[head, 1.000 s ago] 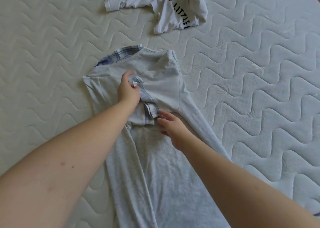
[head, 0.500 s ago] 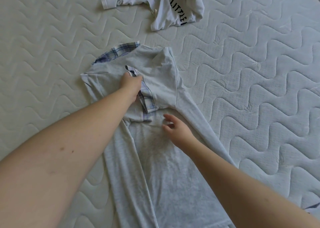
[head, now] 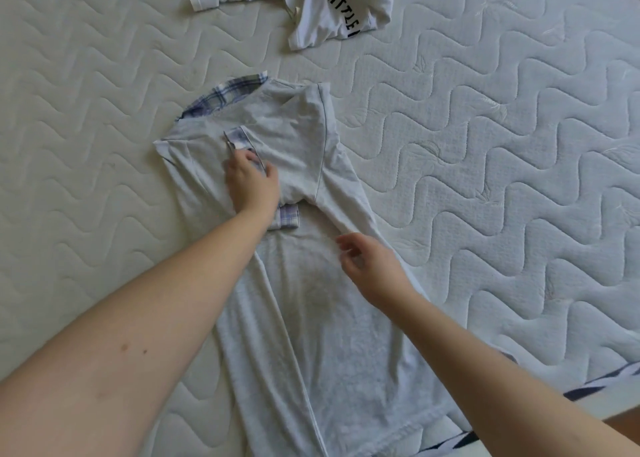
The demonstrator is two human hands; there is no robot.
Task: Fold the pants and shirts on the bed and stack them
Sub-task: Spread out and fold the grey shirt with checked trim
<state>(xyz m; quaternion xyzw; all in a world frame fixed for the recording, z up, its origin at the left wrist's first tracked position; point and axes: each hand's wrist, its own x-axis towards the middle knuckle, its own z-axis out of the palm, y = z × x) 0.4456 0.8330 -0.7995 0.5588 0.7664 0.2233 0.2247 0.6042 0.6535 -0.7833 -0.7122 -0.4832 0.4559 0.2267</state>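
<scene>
The light grey cotton shirt with plaid trim [head: 298, 151] lies lengthwise, collar away from the person, on the white quilted mattress [head: 485, 144]. The left hand [head: 251, 179] pinches the plaid placket. The right hand [head: 370, 266] hovers loosely curled, nearer the sleeve just beyond its fingertips.

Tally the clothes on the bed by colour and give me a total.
Grey with plaid trim: 1, the shirt under the left hand
White with black letters: 1, the crumpled shirt
Total: 2
A striped edge at lower right is unclear.
</scene>
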